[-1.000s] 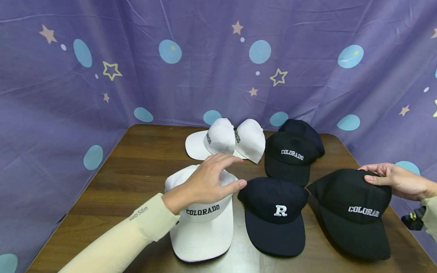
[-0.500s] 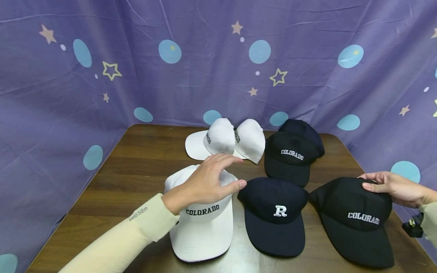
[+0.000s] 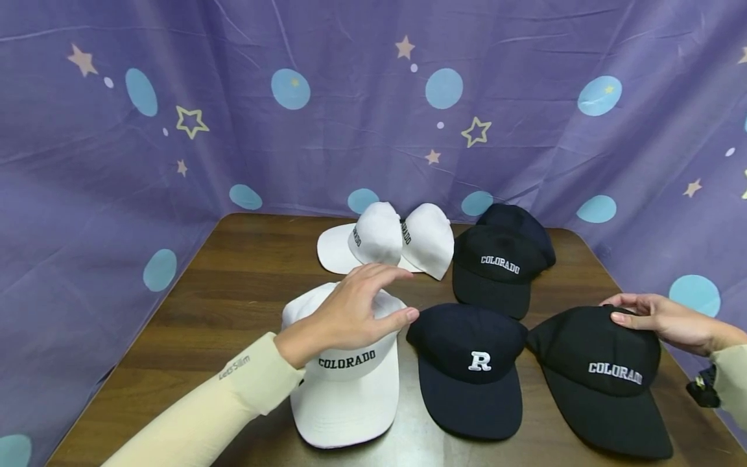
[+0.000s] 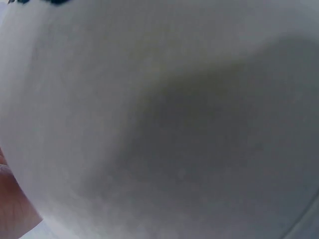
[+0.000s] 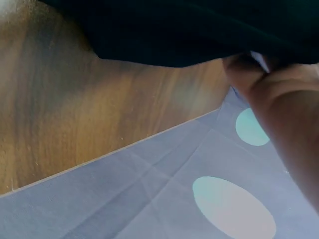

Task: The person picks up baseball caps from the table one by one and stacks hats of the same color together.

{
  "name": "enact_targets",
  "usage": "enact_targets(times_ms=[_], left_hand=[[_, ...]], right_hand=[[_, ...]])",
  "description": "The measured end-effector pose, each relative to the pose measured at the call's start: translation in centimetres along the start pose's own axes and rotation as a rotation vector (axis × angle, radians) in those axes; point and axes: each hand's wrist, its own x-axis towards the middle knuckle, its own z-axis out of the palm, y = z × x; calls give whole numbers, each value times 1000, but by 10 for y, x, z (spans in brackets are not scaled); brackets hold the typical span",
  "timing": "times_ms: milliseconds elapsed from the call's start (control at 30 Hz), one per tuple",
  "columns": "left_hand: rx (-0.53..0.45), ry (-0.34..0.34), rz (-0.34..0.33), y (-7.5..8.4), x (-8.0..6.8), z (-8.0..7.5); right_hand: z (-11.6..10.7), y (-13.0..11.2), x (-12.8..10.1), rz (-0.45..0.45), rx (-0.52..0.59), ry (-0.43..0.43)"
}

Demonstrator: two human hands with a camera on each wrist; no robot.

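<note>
A white cap lettered COLORADO lies at the front left of the wooden table. My left hand rests over its crown with the fingers spread and nearly straight. In the left wrist view the white cap's fabric fills the frame. At the front right lies a black COLORADO cap. My right hand pinches its rear edge, thumb on top and fingers behind. The right wrist view shows the black cap held in those fingers close to the table's edge.
A navy cap with an R lies between the two held caps. Behind it are another black COLORADO cap with a navy cap at its back, and two white caps. A purple starred cloth surrounds the table.
My right hand has drawn the black cap nearer to me and slightly left, setting it lower on the table. The left hand and white cap have stayed put.
</note>
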Motion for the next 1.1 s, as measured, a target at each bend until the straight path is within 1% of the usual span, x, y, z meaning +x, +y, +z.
enact_targets(times_ms=[67, 133, 233, 333, 400, 500, 533, 633, 700, 933, 1100], left_hand=[[2, 9, 7, -1, 0, 0], [5, 12, 4, -2, -1, 0], [6, 13, -11, -3, -2, -1], [4, 14, -28, -4, -3, -3], [2, 16, -37, -5, -4, -4], [4, 18, -49, -7, -6, -5], [5, 20, -51, -7, -6, -6], [7, 31, -57, -10, -8, -7], [9, 38, -61, -11, -9, -8], [20, 50, -66, -13, -12, -13], [18, 64, -64, -15, -14, -16]], right_hand=[[-1, -1, 0, -20, -43, 12], [0, -4, -1, -14, -101, 48], [5, -12, 2, 46, -240, 141], [13, -23, 7, 120, -407, 233], [19, -29, 11, 148, -499, 292], [26, -36, 15, 124, -576, 348], [27, -39, 15, 119, -590, 368], [31, -44, 18, 58, -617, 404], [33, -47, 20, 37, -630, 428], [38, -57, 26, -20, -603, 488], [44, -62, 30, -66, -588, 561]])
